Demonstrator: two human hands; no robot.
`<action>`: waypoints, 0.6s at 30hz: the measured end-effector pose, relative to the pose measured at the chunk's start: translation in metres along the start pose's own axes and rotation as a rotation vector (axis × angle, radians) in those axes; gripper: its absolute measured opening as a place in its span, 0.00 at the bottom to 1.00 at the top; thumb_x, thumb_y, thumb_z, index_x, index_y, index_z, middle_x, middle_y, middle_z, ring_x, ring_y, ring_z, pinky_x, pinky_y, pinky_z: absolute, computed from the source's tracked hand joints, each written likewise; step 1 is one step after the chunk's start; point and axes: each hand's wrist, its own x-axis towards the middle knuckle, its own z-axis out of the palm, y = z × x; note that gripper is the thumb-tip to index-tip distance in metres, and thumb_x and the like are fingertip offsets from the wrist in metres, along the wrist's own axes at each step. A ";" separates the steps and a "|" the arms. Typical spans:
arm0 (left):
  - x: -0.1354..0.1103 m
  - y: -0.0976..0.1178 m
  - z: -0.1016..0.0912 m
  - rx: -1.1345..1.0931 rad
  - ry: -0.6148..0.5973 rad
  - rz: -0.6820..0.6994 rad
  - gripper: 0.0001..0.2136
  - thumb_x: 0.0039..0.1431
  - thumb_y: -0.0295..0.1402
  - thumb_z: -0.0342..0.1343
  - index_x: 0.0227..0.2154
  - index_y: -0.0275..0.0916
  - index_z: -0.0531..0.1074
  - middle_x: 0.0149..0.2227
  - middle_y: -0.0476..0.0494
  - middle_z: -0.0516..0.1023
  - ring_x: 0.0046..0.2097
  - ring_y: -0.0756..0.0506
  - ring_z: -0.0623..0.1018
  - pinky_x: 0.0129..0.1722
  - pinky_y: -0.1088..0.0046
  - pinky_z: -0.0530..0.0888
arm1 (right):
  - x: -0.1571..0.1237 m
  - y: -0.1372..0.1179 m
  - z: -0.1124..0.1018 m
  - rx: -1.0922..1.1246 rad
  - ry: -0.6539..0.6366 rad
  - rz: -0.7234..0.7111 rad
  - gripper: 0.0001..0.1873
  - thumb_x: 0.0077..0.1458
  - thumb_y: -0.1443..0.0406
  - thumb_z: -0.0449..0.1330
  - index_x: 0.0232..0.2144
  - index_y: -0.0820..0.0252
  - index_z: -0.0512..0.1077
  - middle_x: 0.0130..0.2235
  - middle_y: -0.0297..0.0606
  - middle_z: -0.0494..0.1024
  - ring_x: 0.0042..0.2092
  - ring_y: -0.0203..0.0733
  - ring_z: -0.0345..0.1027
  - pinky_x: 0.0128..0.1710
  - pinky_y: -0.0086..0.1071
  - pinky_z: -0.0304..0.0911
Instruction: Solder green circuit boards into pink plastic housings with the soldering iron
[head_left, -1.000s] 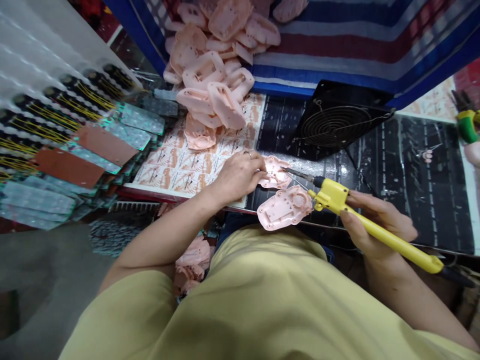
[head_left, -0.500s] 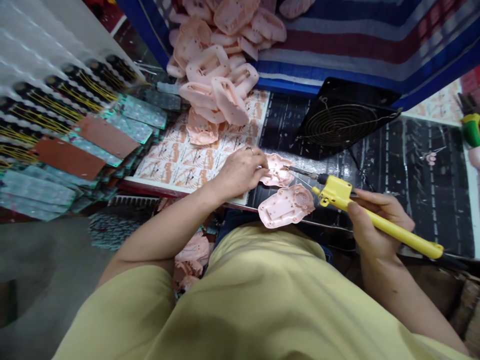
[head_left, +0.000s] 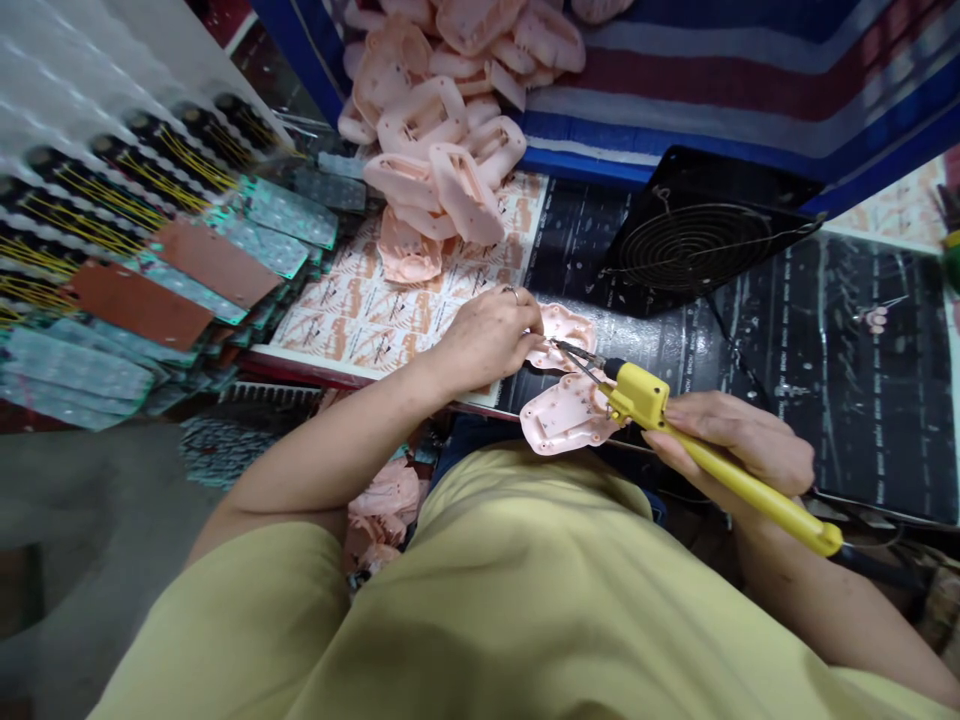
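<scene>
My right hand [head_left: 731,440] is closing its grip around the yellow soldering iron [head_left: 720,470], whose tip is angling far-left toward the pink shell [head_left: 564,330]. A second pink shell [head_left: 562,420] is lying just near of that tip, at the surface's [head_left: 825,350] near edge. My left hand [head_left: 487,340] is pinning the first shell from its left. Farther off, a black fan [head_left: 697,240] is standing, and a pile of pink shells [head_left: 442,130] is spreading far-left.

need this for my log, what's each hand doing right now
Left hand: closed, fingers pinching the small pink plastic shell piece on the black mat.
Right hand: closed around the yellow-handled soldering iron, tip at that piece.
</scene>
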 end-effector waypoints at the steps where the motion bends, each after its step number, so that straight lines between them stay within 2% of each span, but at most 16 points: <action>1: 0.000 0.001 -0.001 0.009 -0.008 -0.003 0.06 0.59 0.31 0.59 0.33 0.35 0.79 0.38 0.41 0.79 0.42 0.42 0.78 0.46 0.64 0.73 | 0.002 0.000 0.000 -0.004 -0.015 -0.023 0.18 0.45 0.72 0.72 0.39 0.56 0.75 0.32 0.35 0.82 0.31 0.43 0.78 0.28 0.33 0.78; 4: 0.002 0.002 -0.002 0.040 -0.024 -0.001 0.07 0.60 0.31 0.58 0.33 0.34 0.79 0.38 0.40 0.79 0.41 0.41 0.78 0.46 0.64 0.73 | 0.008 0.000 -0.002 -0.029 -0.066 -0.093 0.16 0.46 0.73 0.72 0.37 0.57 0.74 0.31 0.35 0.81 0.31 0.41 0.78 0.28 0.31 0.77; 7: 0.002 0.002 -0.003 0.063 -0.034 0.011 0.07 0.61 0.30 0.57 0.33 0.34 0.80 0.39 0.40 0.79 0.41 0.42 0.78 0.45 0.65 0.73 | 0.012 -0.001 -0.008 -0.011 -0.095 -0.075 0.17 0.46 0.72 0.71 0.38 0.54 0.75 0.32 0.33 0.81 0.31 0.41 0.77 0.27 0.31 0.77; 12: 0.003 0.001 -0.004 0.079 -0.046 0.018 0.07 0.60 0.31 0.59 0.33 0.34 0.80 0.39 0.40 0.79 0.42 0.41 0.78 0.46 0.64 0.73 | 0.009 0.000 -0.018 -0.020 0.068 -0.011 0.17 0.46 0.74 0.69 0.39 0.56 0.75 0.32 0.34 0.81 0.31 0.40 0.76 0.25 0.32 0.75; 15: 0.003 0.002 -0.005 0.072 -0.057 0.004 0.07 0.61 0.31 0.59 0.33 0.34 0.80 0.39 0.40 0.80 0.42 0.41 0.78 0.45 0.64 0.74 | 0.008 0.000 -0.016 0.009 0.039 -0.008 0.18 0.45 0.75 0.71 0.38 0.56 0.75 0.31 0.34 0.80 0.30 0.41 0.76 0.26 0.33 0.75; 18: 0.003 0.004 -0.005 0.072 -0.060 -0.004 0.07 0.61 0.31 0.58 0.33 0.34 0.80 0.40 0.40 0.80 0.42 0.41 0.79 0.46 0.64 0.74 | 0.008 0.000 -0.014 0.003 0.071 0.002 0.20 0.45 0.74 0.71 0.41 0.54 0.75 0.32 0.33 0.81 0.30 0.42 0.77 0.26 0.33 0.76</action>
